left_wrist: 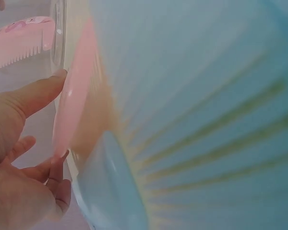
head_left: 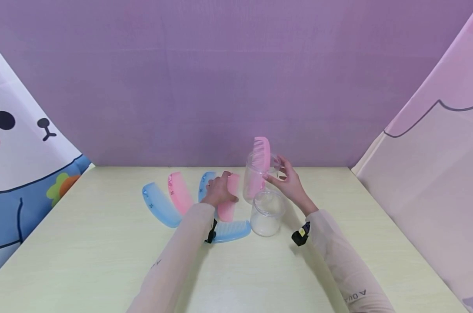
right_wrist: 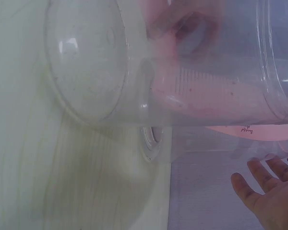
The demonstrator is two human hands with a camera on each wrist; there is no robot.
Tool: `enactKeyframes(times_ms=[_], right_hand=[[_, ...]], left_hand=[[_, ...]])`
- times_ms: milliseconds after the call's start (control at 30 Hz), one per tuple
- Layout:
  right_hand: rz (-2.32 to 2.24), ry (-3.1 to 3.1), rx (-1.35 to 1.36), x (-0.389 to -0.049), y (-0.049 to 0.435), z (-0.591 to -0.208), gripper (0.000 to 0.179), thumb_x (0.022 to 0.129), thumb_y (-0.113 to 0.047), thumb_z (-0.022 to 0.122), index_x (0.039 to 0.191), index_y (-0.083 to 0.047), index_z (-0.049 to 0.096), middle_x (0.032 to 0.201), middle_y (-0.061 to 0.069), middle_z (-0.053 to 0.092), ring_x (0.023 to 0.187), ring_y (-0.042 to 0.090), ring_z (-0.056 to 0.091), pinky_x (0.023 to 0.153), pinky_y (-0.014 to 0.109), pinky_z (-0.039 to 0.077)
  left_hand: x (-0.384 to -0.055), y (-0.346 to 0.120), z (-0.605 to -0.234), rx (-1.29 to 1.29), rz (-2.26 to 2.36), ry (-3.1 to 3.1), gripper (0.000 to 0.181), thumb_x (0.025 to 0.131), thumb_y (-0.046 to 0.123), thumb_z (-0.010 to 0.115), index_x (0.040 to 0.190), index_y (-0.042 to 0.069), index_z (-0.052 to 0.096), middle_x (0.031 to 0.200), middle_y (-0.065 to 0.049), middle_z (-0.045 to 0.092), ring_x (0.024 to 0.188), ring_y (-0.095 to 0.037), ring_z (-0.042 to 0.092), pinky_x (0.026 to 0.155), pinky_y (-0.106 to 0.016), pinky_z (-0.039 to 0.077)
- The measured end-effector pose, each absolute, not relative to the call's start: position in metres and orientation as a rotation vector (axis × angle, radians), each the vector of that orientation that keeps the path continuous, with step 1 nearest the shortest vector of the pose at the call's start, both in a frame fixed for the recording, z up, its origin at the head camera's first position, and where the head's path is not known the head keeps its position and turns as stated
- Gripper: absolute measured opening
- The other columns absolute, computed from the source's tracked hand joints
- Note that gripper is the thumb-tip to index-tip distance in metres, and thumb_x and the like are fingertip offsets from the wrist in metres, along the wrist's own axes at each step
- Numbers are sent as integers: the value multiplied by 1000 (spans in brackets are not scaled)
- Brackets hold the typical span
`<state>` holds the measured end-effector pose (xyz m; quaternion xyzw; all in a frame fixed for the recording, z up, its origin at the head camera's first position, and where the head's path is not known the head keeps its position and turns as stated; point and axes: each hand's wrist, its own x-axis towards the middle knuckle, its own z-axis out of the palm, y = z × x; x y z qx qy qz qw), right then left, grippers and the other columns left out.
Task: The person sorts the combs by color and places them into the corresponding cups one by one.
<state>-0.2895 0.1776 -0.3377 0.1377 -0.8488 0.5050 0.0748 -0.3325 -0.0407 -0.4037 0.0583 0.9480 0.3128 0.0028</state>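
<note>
My left hand (head_left: 219, 191) is over a pink comb (head_left: 226, 209) on the table, thumb on one edge and fingers at the other. In the left wrist view those fingertips pinch the pink comb (left_wrist: 73, 105). My right hand (head_left: 290, 184) holds a tall clear jar (head_left: 247, 182) near its mouth, thumb in front and fingers behind. Another pink comb (head_left: 261, 152) stands in that jar, its upper part above the rim. A shorter clear jar (head_left: 266, 222) stands in front, filling much of the right wrist view.
A blue comb (head_left: 234, 232) lies crosswise left of the short jar. Further left are a blue comb (head_left: 162, 206) and a pink comb (head_left: 179, 192). One more blue comb (head_left: 205, 182) is partly hidden behind my left hand. A purple backdrop (head_left: 221, 87) rises behind the table.
</note>
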Motion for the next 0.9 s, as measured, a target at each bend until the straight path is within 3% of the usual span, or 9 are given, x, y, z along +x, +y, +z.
enactKeyframes(times_ms=[267, 600, 900], right_hand=[[1529, -2535, 424, -290, 178, -338, 78, 84, -17, 65, 143, 1, 17, 144, 25, 27, 129, 43, 33, 102, 54, 34], [1539, -2524, 440, -290, 179, -340, 78, 84, -17, 65, 143, 0, 17, 143, 26, 28, 128, 42, 34, 101, 56, 34], [1541, -2523, 441, -291, 180, -340, 78, 84, -16, 65, 143, 0, 17, 143, 26, 29, 128, 42, 34, 101, 56, 35]], left_hand=[[-336, -42, -403, 224, 1077, 2985, 79, 66, 12, 79, 132, 9, 37, 119, -17, 53, 109, -33, 48, 94, -46, 43], [-336, -44, -398, 98, 1339, 2868, 55, 82, 0, 60, 130, 5, 35, 120, -20, 53, 106, -30, 53, 90, -40, 49], [-340, -50, -392, 86, 1500, 2868, 54, 79, -3, 59, 128, 3, 38, 117, -22, 56, 103, -33, 56, 83, -39, 51]])
